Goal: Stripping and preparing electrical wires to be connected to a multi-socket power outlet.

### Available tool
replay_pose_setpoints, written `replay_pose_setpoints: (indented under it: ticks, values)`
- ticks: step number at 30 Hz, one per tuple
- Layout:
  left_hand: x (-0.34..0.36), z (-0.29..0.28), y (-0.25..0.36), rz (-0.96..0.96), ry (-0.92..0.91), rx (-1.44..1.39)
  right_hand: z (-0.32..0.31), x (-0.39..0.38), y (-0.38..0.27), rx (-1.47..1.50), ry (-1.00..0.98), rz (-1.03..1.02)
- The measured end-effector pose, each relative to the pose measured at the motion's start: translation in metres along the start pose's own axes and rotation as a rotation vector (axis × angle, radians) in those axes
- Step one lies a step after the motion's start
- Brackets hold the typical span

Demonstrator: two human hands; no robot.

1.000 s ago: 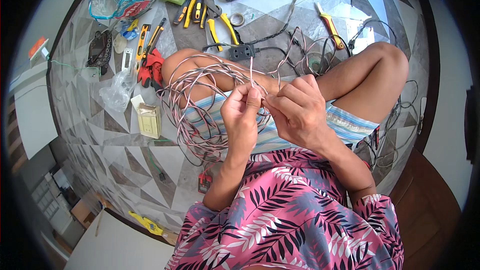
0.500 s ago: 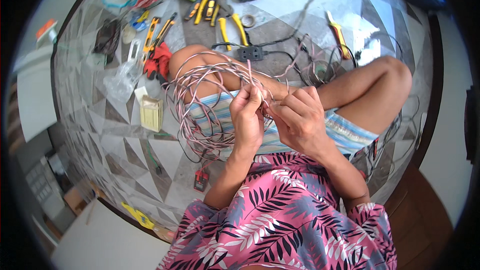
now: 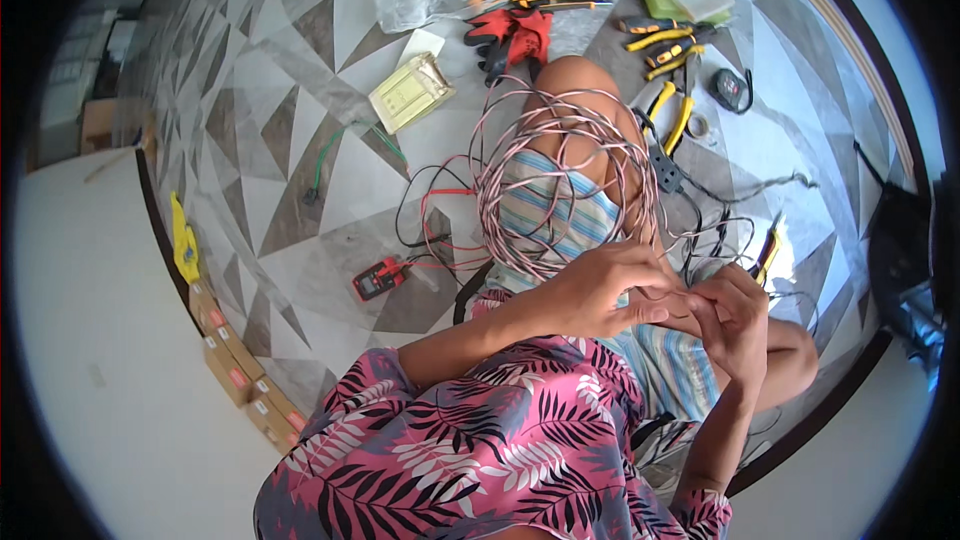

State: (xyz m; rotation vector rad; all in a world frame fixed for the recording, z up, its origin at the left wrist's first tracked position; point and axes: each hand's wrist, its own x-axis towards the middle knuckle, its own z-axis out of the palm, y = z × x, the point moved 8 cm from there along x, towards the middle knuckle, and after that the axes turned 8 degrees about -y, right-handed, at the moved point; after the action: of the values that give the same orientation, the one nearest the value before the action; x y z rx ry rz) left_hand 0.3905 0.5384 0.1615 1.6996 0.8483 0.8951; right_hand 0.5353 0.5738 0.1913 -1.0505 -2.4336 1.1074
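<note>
A loose coil of pink and black twin wire (image 3: pixel 492 202) hangs over my bent left knee and thigh. My left hand (image 3: pixel 615 288) is right of the coil's lower edge, its fingertips closed at the fingertips of my right hand (image 3: pixel 733 318), with the thumb held lower. My right hand is closed in a pinch. A thin wire end runs between the two hands, mostly hidden by the fingers. Beyond my hands, a black socket block (image 3: pixel 664 172) lies on the floor with its dark cord.
A red multimeter (image 3: pixel 380 279) with leads lies left of the coil. Farther off are red-black gloves (image 3: pixel 512 38), a cream box (image 3: pixel 411 92), yellow-handled pliers (image 3: pixel 677 125), a tape measure (image 3: pixel 730 89) and a yellow-handled tool (image 3: pixel 769 252). Small cartons (image 3: pixel 240 360) line the left edge.
My view has swung left, so the floor things appear farther right and the multimeter shows more fully. Both hands stay together; my left hand has turned more sideways, with its thumb lower.
</note>
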Motion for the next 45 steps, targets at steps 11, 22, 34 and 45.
replay_pose_setpoints:
  ticks: [11,22,34,45]
  values:
    - [-0.205,-0.190,-0.127,-0.563,1.029,-0.097,-0.066,-0.025,0.079,0.618,0.344,-0.009]
    - [-0.157,-0.085,-0.143,-0.617,0.628,-0.124,-0.026,0.021,0.064,0.881,0.392,0.114]
    - [-0.084,-0.062,-0.082,-0.280,0.644,0.138,0.105,0.074,-0.003,0.152,-0.171,0.223]
    - [-0.377,-0.164,-0.132,-1.052,0.337,0.799,0.112,0.077,-0.003,0.066,-0.183,0.182]
